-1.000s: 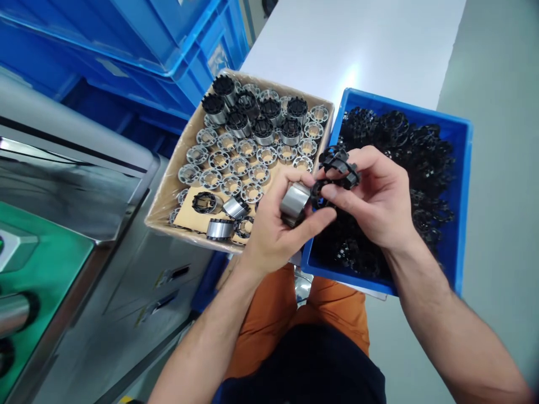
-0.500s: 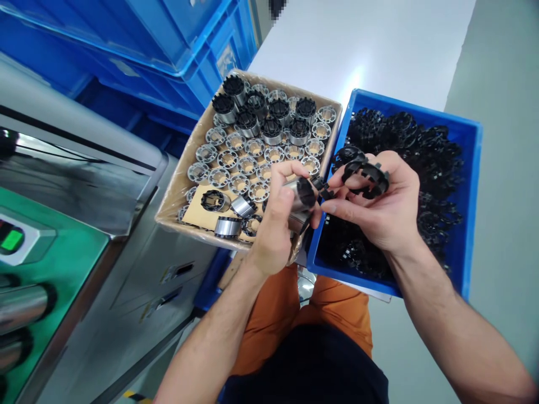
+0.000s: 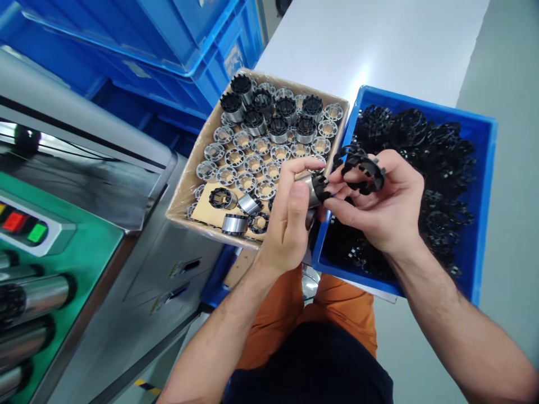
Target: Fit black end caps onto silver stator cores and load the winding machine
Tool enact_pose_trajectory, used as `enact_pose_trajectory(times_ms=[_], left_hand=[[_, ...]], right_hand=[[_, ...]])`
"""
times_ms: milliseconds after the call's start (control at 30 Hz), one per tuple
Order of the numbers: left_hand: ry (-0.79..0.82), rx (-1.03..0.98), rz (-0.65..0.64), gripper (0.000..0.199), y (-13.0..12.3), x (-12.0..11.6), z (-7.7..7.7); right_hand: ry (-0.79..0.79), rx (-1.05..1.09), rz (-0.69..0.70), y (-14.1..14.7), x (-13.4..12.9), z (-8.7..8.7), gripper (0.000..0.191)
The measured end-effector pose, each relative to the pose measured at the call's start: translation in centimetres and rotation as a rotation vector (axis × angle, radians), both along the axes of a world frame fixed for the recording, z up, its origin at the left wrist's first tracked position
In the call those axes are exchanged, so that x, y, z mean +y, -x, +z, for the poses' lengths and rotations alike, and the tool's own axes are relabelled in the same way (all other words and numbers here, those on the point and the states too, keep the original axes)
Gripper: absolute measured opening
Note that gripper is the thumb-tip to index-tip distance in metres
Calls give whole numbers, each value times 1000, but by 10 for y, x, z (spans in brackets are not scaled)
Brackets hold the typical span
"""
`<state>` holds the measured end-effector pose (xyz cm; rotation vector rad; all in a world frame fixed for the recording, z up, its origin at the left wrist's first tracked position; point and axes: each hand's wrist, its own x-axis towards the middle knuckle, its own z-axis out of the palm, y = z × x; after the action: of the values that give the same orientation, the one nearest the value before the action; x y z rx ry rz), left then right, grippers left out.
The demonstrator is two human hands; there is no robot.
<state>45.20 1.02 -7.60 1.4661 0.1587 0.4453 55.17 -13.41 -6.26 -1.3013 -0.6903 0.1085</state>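
Note:
My left hand (image 3: 290, 210) is closed around a metal cylinder (image 3: 309, 188) whose right end carries a black toothed ring (image 3: 320, 188). Several black plastic rings (image 3: 366, 174) are in my right hand (image 3: 387, 207), its fingers curled round them and its fingertips against the ring on the cylinder. Below my left fingers a second dark, rounded piece partly shows; I cannot make out its kind. Under my left hand is a cardboard box (image 3: 181, 216) of upright metal cylinders (image 3: 261, 146), some capped with black rings. Beneath my right hand, a blue bin (image 3: 484, 207) holds a heap of black rings (image 3: 412, 129).
Loose capped cylinders (image 3: 234, 224) lie on a cardboard sheet (image 3: 206, 205) in the box. To the left stands a machine with a green top (image 3: 88, 252), lit buttons and metal cylinders on it. Stacked blue crates (image 3: 168, 39) rise behind; a white table (image 3: 379, 39) extends beyond the bins.
The black ring between my hands now sits against the cylinder's end; before, it was apart at my right fingertips. My left hand has turned the cylinder slightly. The whole view has shifted a little.

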Motion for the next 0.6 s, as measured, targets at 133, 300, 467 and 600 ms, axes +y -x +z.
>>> enact_pose_trajectory(times_ms=[133, 300, 467, 600], left_hand=[[-140, -56, 88, 44, 1, -1, 1], [130, 42, 30, 60, 1, 1, 3], [295, 3, -121, 46, 0, 5, -2], [337, -2, -160, 46, -1, 3, -7]], right_hand=[[41, -147, -61, 3, 0, 6, 33], [29, -106, -65, 6, 3, 4, 35], [-7, -48, 18, 8, 3, 3, 39], [-50, -29, 35, 7, 1, 4, 51]])
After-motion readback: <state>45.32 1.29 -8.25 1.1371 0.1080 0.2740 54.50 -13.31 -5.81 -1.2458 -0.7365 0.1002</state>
